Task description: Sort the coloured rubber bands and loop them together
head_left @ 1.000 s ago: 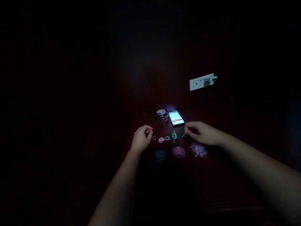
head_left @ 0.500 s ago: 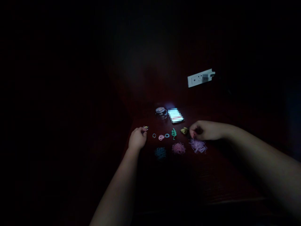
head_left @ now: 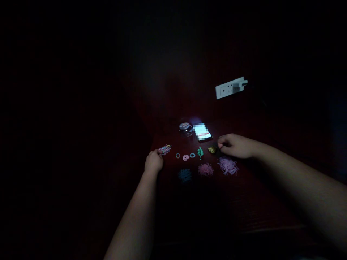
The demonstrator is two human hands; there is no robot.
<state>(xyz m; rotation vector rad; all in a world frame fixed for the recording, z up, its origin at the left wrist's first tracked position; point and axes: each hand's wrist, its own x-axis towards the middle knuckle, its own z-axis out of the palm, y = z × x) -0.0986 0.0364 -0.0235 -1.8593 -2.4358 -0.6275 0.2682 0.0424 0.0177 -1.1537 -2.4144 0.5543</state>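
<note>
My left hand is at the left, fingers curled at the near edge of a small mixed pile of coloured strips and loops. Whether it grips any of them is too dark to tell. My right hand hovers above the purple pile of thin strips, thumb and fingers pinched together. What that pinch holds, if anything, is too small to make out. Just left of it lies a yellow bundle, then a green bundle. A blue ring, pink rings and a dark ring continue the row.
A pink pile and a dark blue pile of strips lie nearer me on the dark red table. Behind the row stand a lidded jar and a lit phone. A power socket with a plug is on the wall.
My left hand has drawn back down and left, uncovering more of the mixed pile. My right hand has lifted slightly away from the purple pile, still pinched.
</note>
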